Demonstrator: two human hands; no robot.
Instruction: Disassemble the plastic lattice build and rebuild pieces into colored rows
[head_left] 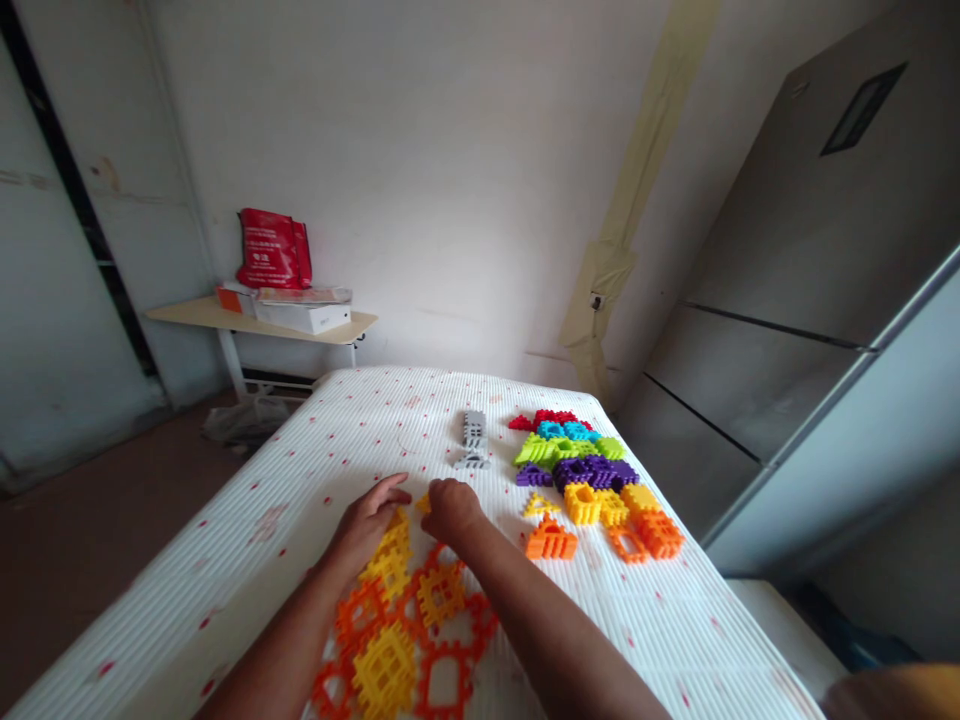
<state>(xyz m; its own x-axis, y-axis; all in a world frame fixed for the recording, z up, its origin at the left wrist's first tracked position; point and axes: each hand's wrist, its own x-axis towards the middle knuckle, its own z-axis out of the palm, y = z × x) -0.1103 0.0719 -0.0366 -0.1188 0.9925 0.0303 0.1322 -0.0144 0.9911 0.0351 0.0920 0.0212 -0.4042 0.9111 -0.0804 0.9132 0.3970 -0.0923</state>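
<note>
My left hand [373, 508] reaches over the table with its fingers stretched out and partly apart, just above a yellow interlocking plastic block [394, 545]. To its right, my right hand [453, 510] is closed, and a small yellow block [424, 503] shows at its fingertips. Below and between my forearms lie loose orange blocks [444, 682] and yellow window-shaped blocks [385, 668], some overlapping. My right forearm hides part of this pile.
Blocks grouped by colour stand at the right: red [555, 417], blue [568, 431], green [559, 450], purple [596, 472], yellow [583, 503] and orange [660, 535]. Grey blocks [474, 432] line up ahead. Beyond are a fridge [750, 260] and a side table [196, 314] with a red bag [271, 250].
</note>
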